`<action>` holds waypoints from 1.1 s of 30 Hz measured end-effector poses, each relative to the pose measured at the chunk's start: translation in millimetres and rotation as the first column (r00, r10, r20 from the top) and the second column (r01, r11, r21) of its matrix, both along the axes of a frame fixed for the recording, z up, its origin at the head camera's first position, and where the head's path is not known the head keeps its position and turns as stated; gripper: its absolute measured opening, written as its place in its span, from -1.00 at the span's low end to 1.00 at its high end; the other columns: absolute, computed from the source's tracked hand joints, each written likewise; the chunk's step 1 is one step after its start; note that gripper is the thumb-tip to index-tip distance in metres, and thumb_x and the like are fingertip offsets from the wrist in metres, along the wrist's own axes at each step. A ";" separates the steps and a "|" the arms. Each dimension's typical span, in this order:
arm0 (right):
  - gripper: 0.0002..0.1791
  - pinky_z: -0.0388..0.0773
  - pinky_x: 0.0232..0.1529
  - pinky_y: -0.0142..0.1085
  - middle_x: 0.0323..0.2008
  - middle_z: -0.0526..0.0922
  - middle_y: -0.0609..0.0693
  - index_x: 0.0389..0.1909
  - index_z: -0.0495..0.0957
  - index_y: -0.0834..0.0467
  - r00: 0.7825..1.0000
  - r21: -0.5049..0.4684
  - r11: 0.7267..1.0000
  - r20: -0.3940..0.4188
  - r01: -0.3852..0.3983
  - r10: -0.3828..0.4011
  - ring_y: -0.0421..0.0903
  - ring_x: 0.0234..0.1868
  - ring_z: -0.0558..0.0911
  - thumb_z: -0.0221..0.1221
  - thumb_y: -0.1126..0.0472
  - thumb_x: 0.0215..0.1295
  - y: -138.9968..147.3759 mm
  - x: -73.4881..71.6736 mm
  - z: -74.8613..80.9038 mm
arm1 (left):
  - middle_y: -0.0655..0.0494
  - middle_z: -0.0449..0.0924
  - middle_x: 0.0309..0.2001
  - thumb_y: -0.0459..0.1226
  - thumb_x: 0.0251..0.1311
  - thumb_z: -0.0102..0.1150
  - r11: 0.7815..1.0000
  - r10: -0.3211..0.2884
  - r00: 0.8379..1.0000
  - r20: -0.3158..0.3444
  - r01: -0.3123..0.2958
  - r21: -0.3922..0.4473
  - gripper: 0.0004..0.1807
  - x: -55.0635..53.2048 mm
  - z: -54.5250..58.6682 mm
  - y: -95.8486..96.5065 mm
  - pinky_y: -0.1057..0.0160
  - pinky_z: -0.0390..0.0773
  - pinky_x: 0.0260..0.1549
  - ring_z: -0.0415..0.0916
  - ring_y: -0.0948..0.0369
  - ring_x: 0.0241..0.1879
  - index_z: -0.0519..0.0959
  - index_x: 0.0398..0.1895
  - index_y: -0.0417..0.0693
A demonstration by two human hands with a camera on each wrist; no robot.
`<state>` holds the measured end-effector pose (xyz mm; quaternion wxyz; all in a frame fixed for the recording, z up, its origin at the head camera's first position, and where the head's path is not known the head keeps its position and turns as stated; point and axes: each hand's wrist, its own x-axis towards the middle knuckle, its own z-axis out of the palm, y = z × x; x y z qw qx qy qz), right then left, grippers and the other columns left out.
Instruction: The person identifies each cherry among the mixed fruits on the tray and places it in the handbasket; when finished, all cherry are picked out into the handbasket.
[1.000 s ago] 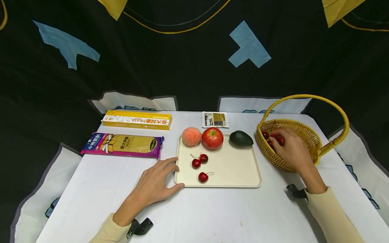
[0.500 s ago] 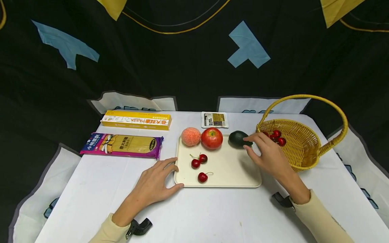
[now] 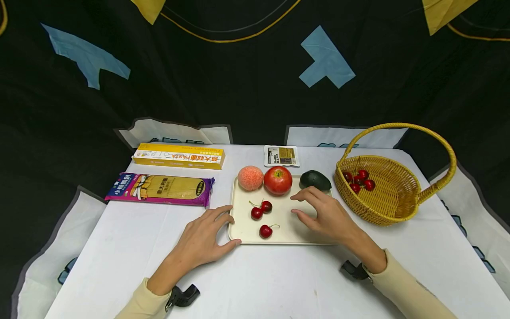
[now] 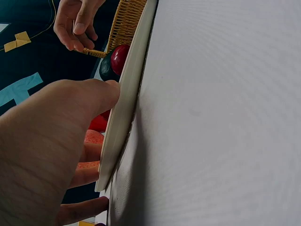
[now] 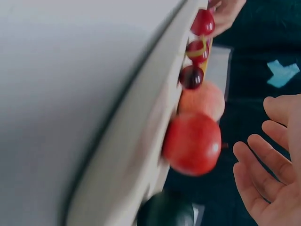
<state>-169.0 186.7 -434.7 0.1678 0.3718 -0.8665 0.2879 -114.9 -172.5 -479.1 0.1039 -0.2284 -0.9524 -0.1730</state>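
My left hand (image 3: 207, 237) rests at the left side of the cream tray (image 3: 307, 235), thumb at its front corner and fingers spread along the rim. Over the right part of the tray hovers my right hand (image 3: 324, 215), thumb and fingers apart with nothing between them; the right wrist view shows the same bare fingers (image 5: 254, 160). Left of that hand lie a pair of cherries (image 3: 256, 213) and a single cherry (image 3: 265, 231) with a stem. Along the tray's far side stand a pinkish, rough-skinned round fruit (image 3: 250, 178), a red apple (image 3: 278, 180) and a dark green avocado (image 3: 314, 180).
Several cherries (image 3: 358, 180) lie inside a wicker basket (image 3: 394, 204) with a tall handle, right of the tray. A pasta box (image 3: 179, 156) and a purple noodle packet (image 3: 159, 190) lie at the left. Behind the tray is a small flat sachet (image 3: 281, 156).
My right hand has come out of the basket, leaving cherries there, and moved left past the avocado to over the tray. My left hand has stayed at the tray's edge.
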 end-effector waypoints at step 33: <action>-0.67 0.66 0.03 -0.28 0.08 0.69 -0.15 0.14 0.72 -0.04 0.940 0.261 0.928 0.284 -0.267 0.191 -0.24 -0.03 0.66 0.45 0.17 0.39 -55.7 13.6 -20.5 | 0.15 0.52 0.47 0.29 0.14 0.46 1.000 0.005 1.000 0.009 -0.005 -0.004 -0.47 0.2 -0.5 -0.5 -0.11 0.72 -0.11 0.57 0.03 0.33 0.65 -0.03 0.20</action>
